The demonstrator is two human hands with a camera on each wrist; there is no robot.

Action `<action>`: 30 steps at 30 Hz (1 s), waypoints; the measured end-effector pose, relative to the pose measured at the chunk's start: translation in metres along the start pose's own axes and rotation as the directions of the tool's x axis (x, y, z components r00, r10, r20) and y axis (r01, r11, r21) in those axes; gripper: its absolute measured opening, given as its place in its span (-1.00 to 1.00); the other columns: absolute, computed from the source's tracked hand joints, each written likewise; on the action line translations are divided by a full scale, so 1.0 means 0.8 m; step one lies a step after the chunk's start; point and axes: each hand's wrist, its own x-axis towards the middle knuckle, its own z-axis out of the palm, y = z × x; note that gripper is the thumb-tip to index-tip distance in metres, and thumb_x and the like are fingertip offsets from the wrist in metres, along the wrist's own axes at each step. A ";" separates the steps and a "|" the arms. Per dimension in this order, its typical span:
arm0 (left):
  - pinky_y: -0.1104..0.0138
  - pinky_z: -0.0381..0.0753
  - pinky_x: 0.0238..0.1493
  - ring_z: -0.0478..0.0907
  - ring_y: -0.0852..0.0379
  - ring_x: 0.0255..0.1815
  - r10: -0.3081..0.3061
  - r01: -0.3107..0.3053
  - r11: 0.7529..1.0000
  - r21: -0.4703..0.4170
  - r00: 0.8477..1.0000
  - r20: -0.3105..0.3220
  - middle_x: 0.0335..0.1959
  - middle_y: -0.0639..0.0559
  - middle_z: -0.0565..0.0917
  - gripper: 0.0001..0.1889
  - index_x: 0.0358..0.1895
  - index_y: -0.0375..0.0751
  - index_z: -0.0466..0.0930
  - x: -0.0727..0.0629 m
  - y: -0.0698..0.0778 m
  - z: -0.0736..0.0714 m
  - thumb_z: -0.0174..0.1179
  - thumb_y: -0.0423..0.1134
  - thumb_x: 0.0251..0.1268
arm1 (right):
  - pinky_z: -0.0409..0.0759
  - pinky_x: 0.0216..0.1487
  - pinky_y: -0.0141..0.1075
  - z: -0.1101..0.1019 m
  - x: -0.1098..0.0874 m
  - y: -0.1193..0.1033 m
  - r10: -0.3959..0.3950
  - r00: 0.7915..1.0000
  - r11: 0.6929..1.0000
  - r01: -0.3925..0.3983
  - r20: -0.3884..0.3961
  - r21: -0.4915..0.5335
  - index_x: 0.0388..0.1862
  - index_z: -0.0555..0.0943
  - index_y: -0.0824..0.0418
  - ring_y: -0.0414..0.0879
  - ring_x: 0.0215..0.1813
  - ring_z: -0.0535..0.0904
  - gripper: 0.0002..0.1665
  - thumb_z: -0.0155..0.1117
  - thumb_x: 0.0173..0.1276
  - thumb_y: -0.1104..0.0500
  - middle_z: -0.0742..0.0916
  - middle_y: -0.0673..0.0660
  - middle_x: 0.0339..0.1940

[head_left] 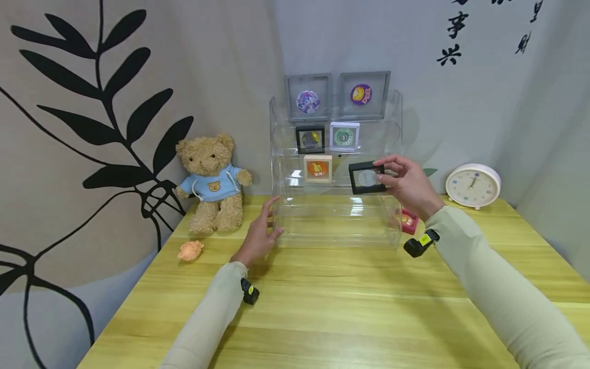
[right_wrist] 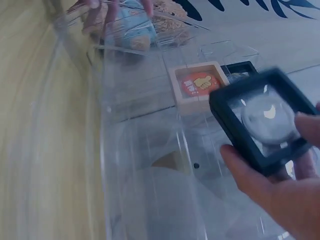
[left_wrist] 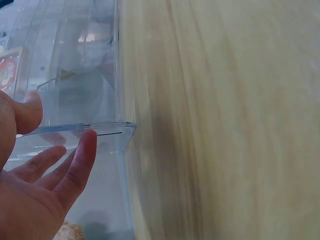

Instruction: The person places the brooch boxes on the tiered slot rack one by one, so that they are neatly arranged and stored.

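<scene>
Right hand pinches a black frame at the rack, not yet shelved; left hand, fingers relaxed, steadies it.

Head view is taken from above, facing forward and down across the wooden table to the clear acrylic display stand. Left wrist view is set close against the stand's lower corner. Right wrist view is aimed along its tiers. The stand is shared by all three.
</scene>
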 end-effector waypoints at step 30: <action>-0.12 0.72 0.12 0.53 -0.42 0.28 0.007 -0.007 1.000 -0.018 1.000 -0.006 0.44 -0.40 0.36 -0.12 0.60 0.31 -0.09 -0.001 0.000 0.000 0.20 -0.39 0.41 | 0.45 -0.40 -0.42 0.038 0.087 0.021 -0.135 0.991 0.838 0.122 0.014 -0.531 0.23 0.64 0.17 0.11 0.20 0.67 -0.58 0.21 0.44 0.39 0.67 0.26 0.27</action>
